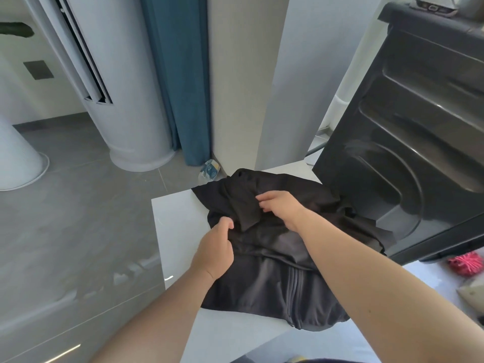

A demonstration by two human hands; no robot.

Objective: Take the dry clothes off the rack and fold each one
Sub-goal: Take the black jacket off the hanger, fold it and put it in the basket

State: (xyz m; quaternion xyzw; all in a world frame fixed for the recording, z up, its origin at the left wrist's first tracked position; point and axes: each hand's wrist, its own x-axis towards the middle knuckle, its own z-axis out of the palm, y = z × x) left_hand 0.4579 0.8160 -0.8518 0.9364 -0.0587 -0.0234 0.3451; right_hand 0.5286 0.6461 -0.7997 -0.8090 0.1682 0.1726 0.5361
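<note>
A black garment [264, 281] lies crumpled on a white table [178, 218], with grey stripes running down its near part. My left hand [217, 247] pinches a fold of the cloth at the garment's left edge. My right hand [281, 206] rests on the upper middle of the garment, fingers curled around a loose flap of fabric. No drying rack is in view.
A large dark appliance [408, 142] stands on the table's right side, touching the garment. A red knitted item [466, 263] lies at the far right. A white cylindrical unit [125, 100], a teal curtain [180, 82] and a plastic bag [209, 170] stand on the grey floor beyond.
</note>
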